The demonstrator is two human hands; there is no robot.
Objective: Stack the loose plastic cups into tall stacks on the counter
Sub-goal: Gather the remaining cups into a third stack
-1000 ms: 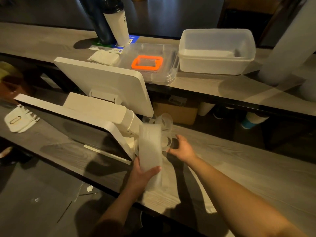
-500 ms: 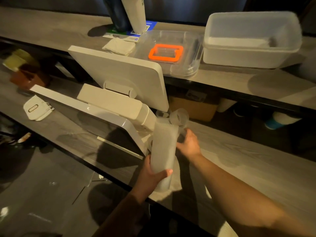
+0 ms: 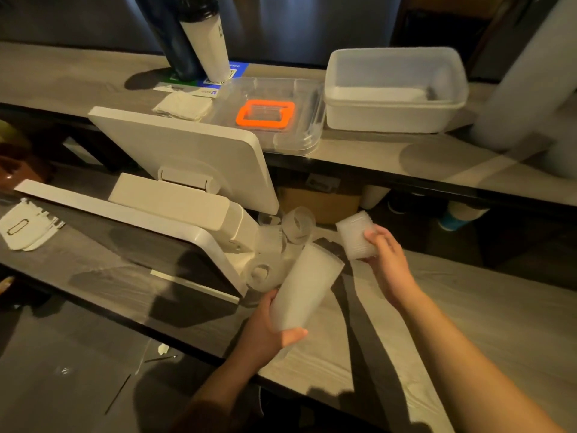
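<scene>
My left hand (image 3: pixel 270 331) grips the bottom of a tall stack of clear plastic cups (image 3: pixel 304 284), tilted with its open mouth up and to the right, above the grey wooden counter (image 3: pixel 468 323). My right hand (image 3: pixel 385 256) holds a short stack of clear cups (image 3: pixel 356 234) just right of the tall stack's mouth. Several loose clear cups (image 3: pixel 298 225) lie on their sides on the counter, crowded against the base of the white register.
A white point-of-sale terminal (image 3: pixel 184 170) with two screens fills the counter's left side. On the upper shelf stand a white plastic bin (image 3: pixel 395 114), a clear lid with an orange ring (image 3: pixel 265 112), a dark bottle and a white tumbler (image 3: pixel 207 48).
My right hand has lifted a short stack of cups out of the loose pile and moved right. The tall stack in my left hand has tilted to the right.
</scene>
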